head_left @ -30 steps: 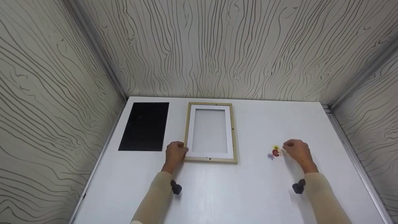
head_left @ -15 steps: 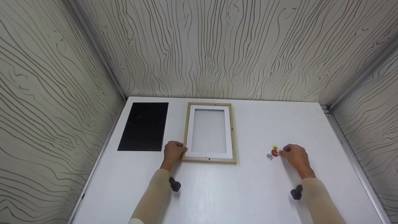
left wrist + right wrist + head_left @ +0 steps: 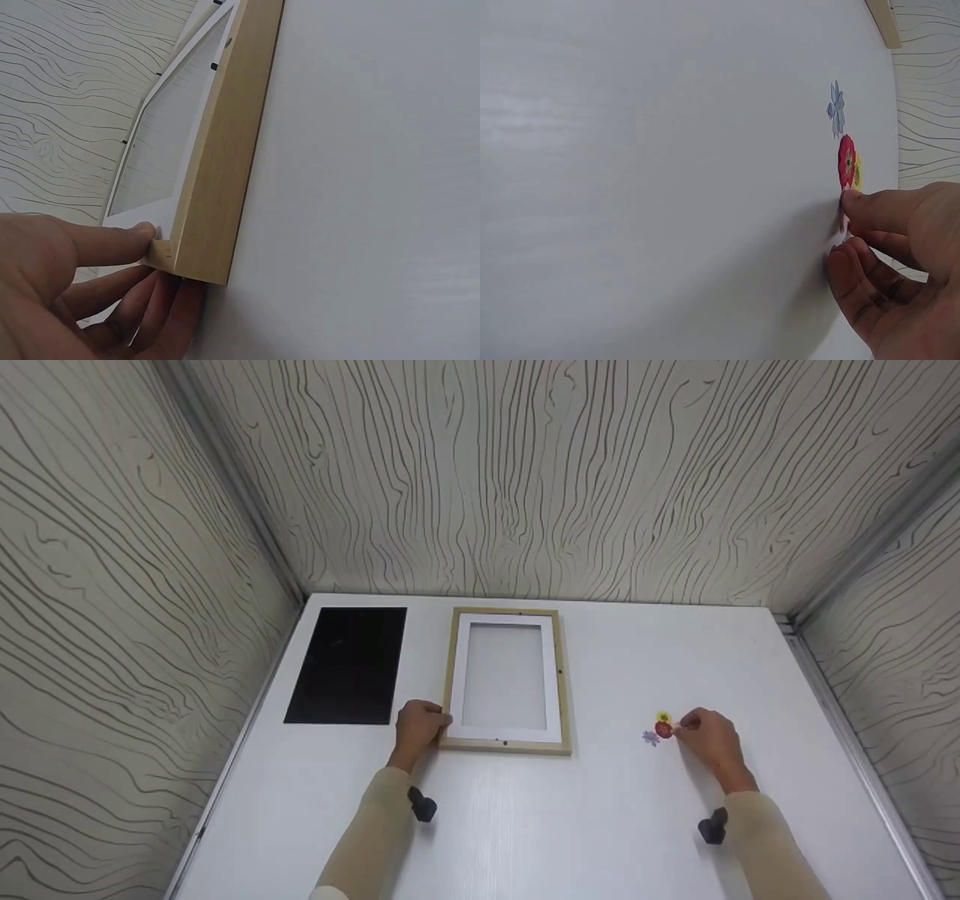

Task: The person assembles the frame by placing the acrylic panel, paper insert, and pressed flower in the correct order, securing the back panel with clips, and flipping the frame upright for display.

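My left hand (image 3: 420,727) grips the near left corner of a light wooden picture frame (image 3: 566,712), thumb on its front edge and fingers along the side. A white mat (image 3: 555,682) with a rectangular opening lies inside the frame. My right hand (image 3: 709,739) pinches a small pale pink pressed flower (image 3: 843,216) between thumb and fingers, mostly covered by the fingertips. Right beside them lies a red pressed flower (image 3: 847,161), with a yellow flower (image 3: 664,716) behind it and a pale purple flower (image 3: 836,110) to the left.
A black rectangular panel (image 3: 349,667) lies flat to the left of the frame. Everything rests on a white table (image 3: 600,825). Walls with a wood-grain line pattern (image 3: 487,472) stand behind and at both sides.
My right hand has come down and slightly left onto the pale pink flower, which now covers less of the red one. My left hand keeps its grip on the frame.
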The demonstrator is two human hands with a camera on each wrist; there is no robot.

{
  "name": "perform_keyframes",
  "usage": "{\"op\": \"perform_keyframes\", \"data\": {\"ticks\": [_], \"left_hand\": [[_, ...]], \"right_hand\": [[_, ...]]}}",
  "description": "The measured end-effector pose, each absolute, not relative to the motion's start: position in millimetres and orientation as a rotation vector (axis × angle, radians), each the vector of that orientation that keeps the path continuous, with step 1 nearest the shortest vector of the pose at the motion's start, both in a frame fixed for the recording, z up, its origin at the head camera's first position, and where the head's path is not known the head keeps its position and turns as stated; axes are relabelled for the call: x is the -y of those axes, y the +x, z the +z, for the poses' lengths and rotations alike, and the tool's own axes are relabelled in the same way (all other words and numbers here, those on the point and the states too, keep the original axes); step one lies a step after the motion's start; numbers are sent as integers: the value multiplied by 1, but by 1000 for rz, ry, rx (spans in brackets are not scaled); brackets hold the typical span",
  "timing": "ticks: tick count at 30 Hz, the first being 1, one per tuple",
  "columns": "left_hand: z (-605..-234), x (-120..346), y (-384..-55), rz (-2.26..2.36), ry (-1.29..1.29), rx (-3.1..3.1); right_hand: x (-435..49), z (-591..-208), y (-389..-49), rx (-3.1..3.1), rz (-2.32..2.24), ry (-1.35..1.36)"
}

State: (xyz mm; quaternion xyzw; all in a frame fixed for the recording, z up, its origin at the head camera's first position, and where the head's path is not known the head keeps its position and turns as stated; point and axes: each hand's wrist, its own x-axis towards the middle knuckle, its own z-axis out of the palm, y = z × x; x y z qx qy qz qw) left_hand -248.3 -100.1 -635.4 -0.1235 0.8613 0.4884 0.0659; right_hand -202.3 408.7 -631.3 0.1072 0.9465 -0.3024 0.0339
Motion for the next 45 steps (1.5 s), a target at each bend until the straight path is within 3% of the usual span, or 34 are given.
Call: {"op": "perform_keyframes", "data": {"ticks": [25,45], "left_hand": [[-639,101,-248,1487,-352,-2608],[-649,116,-250,1437,53,-2563]], "right_hand": [[-409,-634,-202,-2921,-941,351],[-409,-635,-201,-2845,-1011,356]]}}
